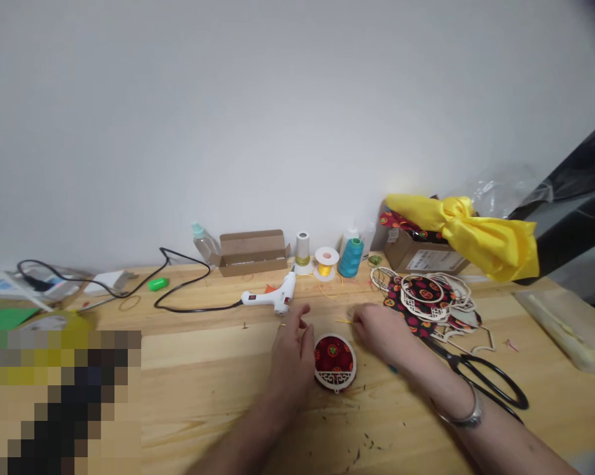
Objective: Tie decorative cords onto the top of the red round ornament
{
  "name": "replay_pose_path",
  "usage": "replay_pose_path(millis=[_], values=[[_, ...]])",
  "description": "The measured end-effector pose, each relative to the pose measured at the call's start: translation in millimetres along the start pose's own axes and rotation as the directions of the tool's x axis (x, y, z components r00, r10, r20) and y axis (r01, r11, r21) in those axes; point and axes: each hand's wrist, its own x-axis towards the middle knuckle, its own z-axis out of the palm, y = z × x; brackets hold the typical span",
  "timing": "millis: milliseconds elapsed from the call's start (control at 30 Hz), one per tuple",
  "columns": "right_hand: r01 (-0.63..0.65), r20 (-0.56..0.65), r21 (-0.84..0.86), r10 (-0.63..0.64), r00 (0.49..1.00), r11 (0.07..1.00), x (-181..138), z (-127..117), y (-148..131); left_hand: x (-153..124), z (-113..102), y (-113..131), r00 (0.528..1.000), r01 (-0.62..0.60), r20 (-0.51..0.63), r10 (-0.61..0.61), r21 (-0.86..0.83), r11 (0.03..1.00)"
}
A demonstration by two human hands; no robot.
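Note:
A round ornament (335, 359) lies on the table, its dark red patterned fabric edged by a pale frame with lattice fretwork. My left hand (293, 349) is just left of it, fingers parted and slightly curled, holding nothing that I can see. On the other side, my right hand (380, 331) is closed in a pinch at the tabletop. A short yellow cord (344, 321) sticks out from its fingertips. Beyond the hands rests a white hot glue gun (272, 296) with a black cable.
Large black scissors (490, 379) lie beside my right forearm. Patterned fabric and pale cut-out frames (426, 297) are piled behind them. Along the wall stand a yellow cord spool (326, 264), a teal thread cone (351, 257), an open cardboard box (252, 254) and a carton with yellow cloth (495, 241).

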Motion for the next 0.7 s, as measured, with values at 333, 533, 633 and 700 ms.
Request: replay_pose_path(millis=[333,533,633,700], values=[[0.023,-0.082,0.020,-0.021,0.996,1.000,38,-5,-13,-1,0,2,0.999,0.037,0.038,-0.036,-0.021,0.999],[0.053,-0.106,0.023,-0.051,0.993,0.998,59,8,-31,-1,0,0,0.999,0.016,0.033,-0.015,-0.027,0.999],[0.050,-0.111,0.028,-0.047,0.993,0.998,62,8,-33,0,0,0,0.999,0.012,0.040,-0.012,-0.004,1.000],[0.034,-0.132,0.038,-0.029,0.991,0.999,63,5,-31,-1,0,1,0.999,0.015,0.038,-0.015,0.007,1.000]])
